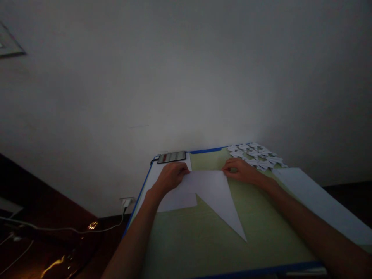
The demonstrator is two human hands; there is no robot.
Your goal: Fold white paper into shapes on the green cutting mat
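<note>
A white sheet folded into a long triangle (218, 193) lies on the yellow-green table (203, 240), its point toward me. My left hand (171, 176) presses its far left corner with the fingers curled down. My right hand (240, 169) pinches the far right corner, fingers together on the paper's edge. Beneath the left part of the fold lies another flat white sheet (174, 199).
A phone (171, 157) rests at the table's far edge, against the wall. A heap of several small folded white paper pieces (257, 155) sits at the far right corner. A stack of white sheets (319, 201) lies along the right side. Left of the table, a wall socket (126, 202) with a cable.
</note>
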